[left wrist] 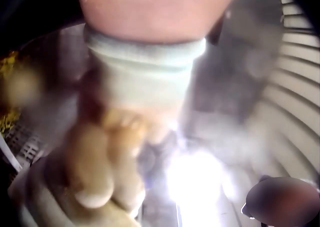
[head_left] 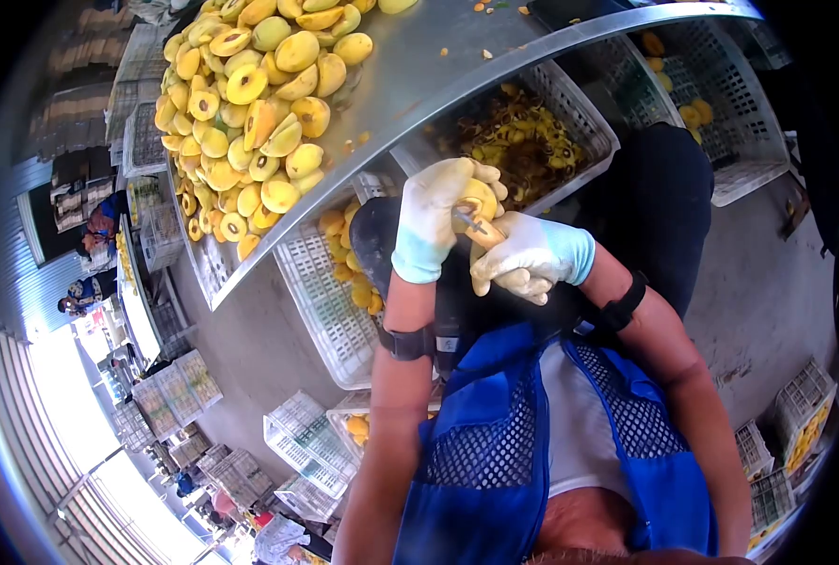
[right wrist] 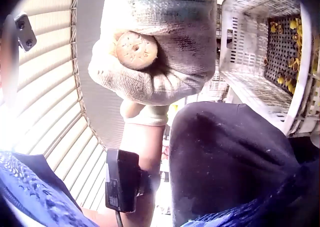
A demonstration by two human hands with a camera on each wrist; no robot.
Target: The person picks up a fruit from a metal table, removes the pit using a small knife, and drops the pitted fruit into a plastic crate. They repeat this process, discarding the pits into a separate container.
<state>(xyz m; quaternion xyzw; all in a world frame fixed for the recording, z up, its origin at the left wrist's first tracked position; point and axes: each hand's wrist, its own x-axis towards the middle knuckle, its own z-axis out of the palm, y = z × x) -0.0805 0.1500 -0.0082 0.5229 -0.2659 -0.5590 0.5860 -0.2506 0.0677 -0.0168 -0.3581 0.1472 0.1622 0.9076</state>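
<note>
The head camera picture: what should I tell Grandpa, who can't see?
A cream-gloved left hand grips a rounded yellow fruit piece, while a cream-gloved right hand holds a wooden-handled metal tool close to it. Beyond them, a heap of yellow halved fruit covers part of a grey metal table, and white plastic crates stand nearby.

Smooth metal shines across the desk, knitted matt cloth covers the gloves, and here's a wooden-looking tool handle, its end dull and pitted! Perforated plastic crates, open-mesh cloth in the vest, smooth peach halves.
</note>
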